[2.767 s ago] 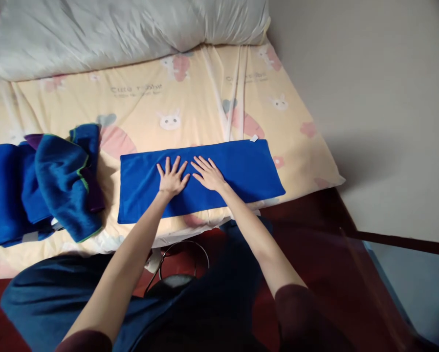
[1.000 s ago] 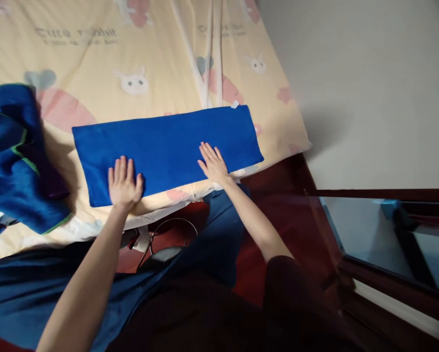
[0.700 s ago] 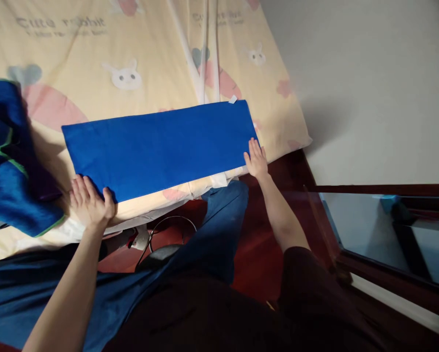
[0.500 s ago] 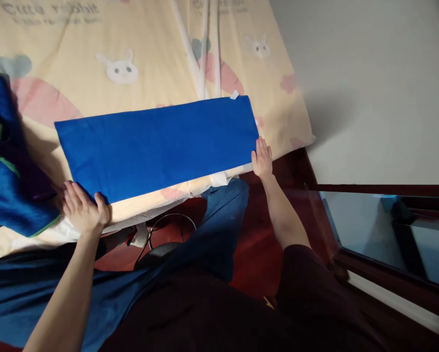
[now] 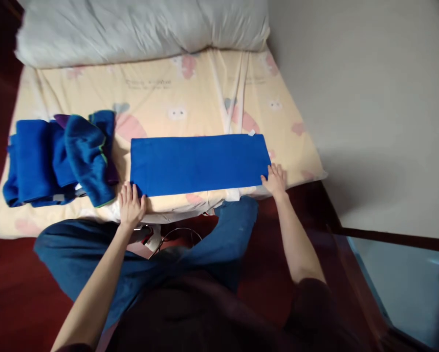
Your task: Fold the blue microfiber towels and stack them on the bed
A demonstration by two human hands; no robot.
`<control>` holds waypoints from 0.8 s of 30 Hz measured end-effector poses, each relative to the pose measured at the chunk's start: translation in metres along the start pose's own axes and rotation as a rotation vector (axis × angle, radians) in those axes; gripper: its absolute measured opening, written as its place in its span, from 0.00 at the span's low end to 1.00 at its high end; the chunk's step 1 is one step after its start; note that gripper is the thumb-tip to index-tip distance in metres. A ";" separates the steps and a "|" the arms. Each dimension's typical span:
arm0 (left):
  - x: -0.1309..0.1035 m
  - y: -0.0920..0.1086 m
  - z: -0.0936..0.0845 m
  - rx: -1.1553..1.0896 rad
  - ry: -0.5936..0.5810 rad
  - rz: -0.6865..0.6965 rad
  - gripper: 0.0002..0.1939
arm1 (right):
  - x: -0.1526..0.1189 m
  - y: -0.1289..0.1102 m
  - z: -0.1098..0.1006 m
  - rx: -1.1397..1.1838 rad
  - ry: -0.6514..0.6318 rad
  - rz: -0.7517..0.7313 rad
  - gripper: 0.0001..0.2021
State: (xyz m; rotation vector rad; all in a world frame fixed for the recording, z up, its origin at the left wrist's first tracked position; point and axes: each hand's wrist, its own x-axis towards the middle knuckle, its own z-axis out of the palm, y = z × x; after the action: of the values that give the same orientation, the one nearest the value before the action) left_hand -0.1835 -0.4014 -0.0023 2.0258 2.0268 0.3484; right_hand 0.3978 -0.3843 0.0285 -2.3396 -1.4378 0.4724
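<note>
A flat blue cloth [image 5: 201,164], folded into a long rectangle with a small white tag on its far edge, lies along the near side of the bed. My left hand [image 5: 131,204] rests with fingers stretched out at its near left corner. At the near right corner my right hand [image 5: 275,180] lies flat, fingers extended over the cloth's edge. Neither hand grips anything. Left of the cloth sits a crumpled blue and green garment [image 5: 87,156] with purple parts, beside a folded blue fabric bundle [image 5: 36,159].
The bed's yellow sheet [image 5: 157,110] has rabbits and carrots printed on it. A grey rolled quilt [image 5: 142,29] spans the far side. White straps [image 5: 237,93] run behind the cloth. A pale wall [image 5: 362,98] rises at right, above a glass-fronted piece [image 5: 406,278].
My view has swung left and back, bringing the quilt and the whole fabric bundle into sight. Both hands stay at the near corners of the blue cloth, which lies as before.
</note>
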 end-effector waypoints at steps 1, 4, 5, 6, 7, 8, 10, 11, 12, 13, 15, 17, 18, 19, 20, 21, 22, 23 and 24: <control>-0.018 -0.004 -0.001 0.000 -0.020 0.032 0.39 | -0.014 -0.015 0.002 0.157 0.078 -0.002 0.30; -0.080 -0.018 -0.001 0.026 -0.129 0.082 0.36 | -0.074 -0.061 0.031 0.615 0.151 0.052 0.25; -0.099 -0.024 -0.001 0.040 -0.178 0.084 0.35 | -0.097 -0.076 0.046 0.906 0.113 0.142 0.23; -0.116 -0.029 0.000 0.055 -0.233 0.070 0.34 | -0.118 -0.092 0.063 1.177 0.026 0.248 0.20; -0.130 -0.034 0.001 0.070 -0.304 0.051 0.33 | -0.137 -0.107 0.079 1.363 -0.061 0.346 0.19; -0.140 -0.037 0.001 0.083 -0.384 0.037 0.31 | -0.153 -0.121 0.094 1.437 -0.111 0.379 0.18; -0.150 -0.037 0.004 0.099 -0.544 0.035 0.29 | -0.175 -0.145 0.119 1.582 -0.203 0.462 0.15; -0.152 -0.034 0.006 0.100 -0.608 0.049 0.27 | -0.180 -0.153 0.127 1.636 -0.236 0.486 0.14; -0.153 -0.029 0.008 0.095 -0.652 0.069 0.26 | -0.183 -0.159 0.134 1.688 -0.269 0.505 0.13; -0.154 -0.022 0.011 0.085 -0.675 0.084 0.26 | -0.183 -0.163 0.139 1.715 -0.290 0.513 0.13; -0.157 -0.007 0.017 0.054 -0.693 0.108 0.25 | -0.180 -0.166 0.144 1.686 -0.280 0.514 0.13; -0.162 0.007 0.022 0.036 -0.719 0.130 0.25 | -0.177 -0.165 0.148 1.627 -0.237 0.549 0.13; -0.164 0.012 0.024 0.031 -0.738 0.142 0.24 | -0.175 -0.165 0.150 1.612 -0.218 0.567 0.13; -0.167 0.016 0.026 0.026 -0.756 0.154 0.24 | -0.175 -0.166 0.152 1.611 -0.207 0.577 0.13; -0.168 0.017 0.027 0.018 -0.766 0.163 0.24 | -0.174 -0.167 0.154 1.621 -0.203 0.573 0.13; -0.170 0.018 0.027 0.003 -0.766 0.169 0.25 | -0.174 -0.168 0.157 1.635 -0.203 0.556 0.14; -0.170 0.017 0.027 -0.020 -0.755 0.172 0.25 | -0.173 -0.170 0.159 1.649 -0.201 0.536 0.14; -0.169 0.017 0.026 -0.046 -0.739 0.171 0.26 | -0.172 -0.172 0.161 1.659 -0.194 0.520 0.15; -0.167 0.016 0.025 -0.072 -0.726 0.168 0.26 | -0.172 -0.174 0.163 1.666 -0.183 0.512 0.15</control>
State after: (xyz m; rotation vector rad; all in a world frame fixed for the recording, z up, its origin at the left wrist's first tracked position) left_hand -0.1599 -0.5691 -0.0181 1.8972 1.3843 -0.2567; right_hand 0.1140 -0.4450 -0.0182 -1.1425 -0.0728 1.3325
